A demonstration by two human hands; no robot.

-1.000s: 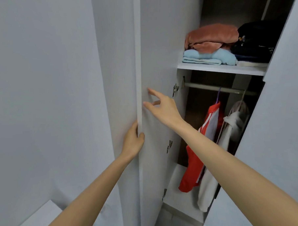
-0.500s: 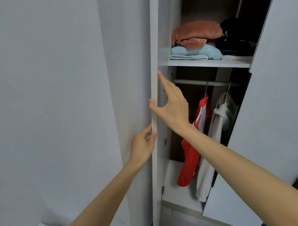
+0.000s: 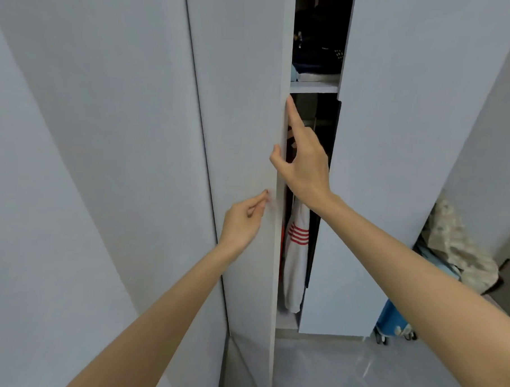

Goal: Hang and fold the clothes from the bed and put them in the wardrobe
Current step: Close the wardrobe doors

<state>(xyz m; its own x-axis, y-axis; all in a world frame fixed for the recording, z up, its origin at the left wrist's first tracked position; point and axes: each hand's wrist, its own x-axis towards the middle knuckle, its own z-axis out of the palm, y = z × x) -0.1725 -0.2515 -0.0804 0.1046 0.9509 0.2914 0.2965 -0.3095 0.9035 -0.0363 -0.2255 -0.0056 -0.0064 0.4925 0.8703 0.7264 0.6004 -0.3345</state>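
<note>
At the wardrobe (image 3: 286, 321), the left door (image 3: 251, 105) has swung most of the way round since a second ago, so only a narrow gap is left between it and the right door (image 3: 396, 141). Through that gap show a white top with red stripes (image 3: 296, 262) hanging below, and dark folded clothes (image 3: 315, 58) on the shelf (image 3: 314, 87) above. The right hand (image 3: 303, 163) holds the left door's free edge, with the thumb on the outer face, the forefinger straight up along the edge and the other fingers behind it. The left hand (image 3: 242, 222), which was gripping that edge, has let go. Its fingers are curled in on nothing, the tips just touching the door's face. With clothes hung and stacked inside and the door closing, the putting away looks finished. I judge that what remains is bringing both doors fully shut.
</note>
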